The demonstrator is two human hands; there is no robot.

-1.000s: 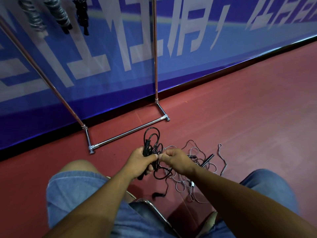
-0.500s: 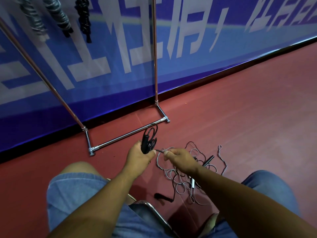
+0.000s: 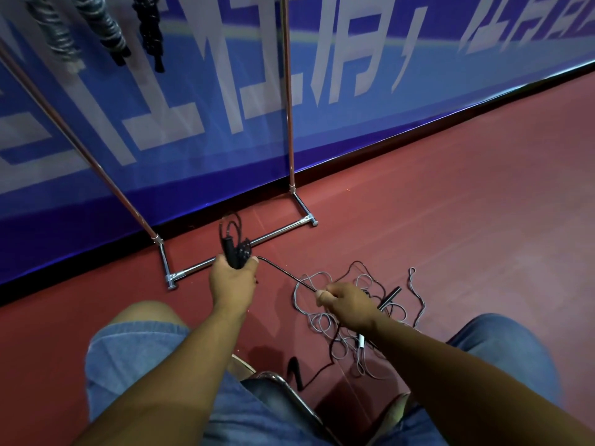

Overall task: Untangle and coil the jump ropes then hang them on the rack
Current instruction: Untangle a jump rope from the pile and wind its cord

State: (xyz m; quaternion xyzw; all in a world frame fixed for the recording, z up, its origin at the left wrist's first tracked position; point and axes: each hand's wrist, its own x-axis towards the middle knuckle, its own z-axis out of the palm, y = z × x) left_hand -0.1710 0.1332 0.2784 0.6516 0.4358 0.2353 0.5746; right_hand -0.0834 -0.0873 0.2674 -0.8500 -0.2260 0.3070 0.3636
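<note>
My left hand (image 3: pixel 232 278) grips the black jump rope's handles and small coil (image 3: pixel 234 244), which stick up above the fist. From there the black cord (image 3: pixel 286 273) runs taut down to my right hand (image 3: pixel 346 300), which pinches it between thumb and fingers. Beneath and beyond the right hand a tangle of thin grey and black ropes (image 3: pixel 351 317) lies on the red floor, with a black handle (image 3: pixel 389 296) in it. The chrome rack (image 3: pixel 244 246) stands ahead; three coiled ropes (image 3: pixel 109 30) hang at its top left.
A blue banner wall (image 3: pixel 354 91) runs behind the rack. I sit on a chair whose metal frame (image 3: pixel 283 386) shows between my knees. Red floor (image 3: pixel 467 204) stretches to the right. A loose black rope end (image 3: pixel 296 370) lies by the chair.
My hands have drawn apart: the left rose slightly with the coil, the right pulled down and right, stretching the black cord straight between them.
</note>
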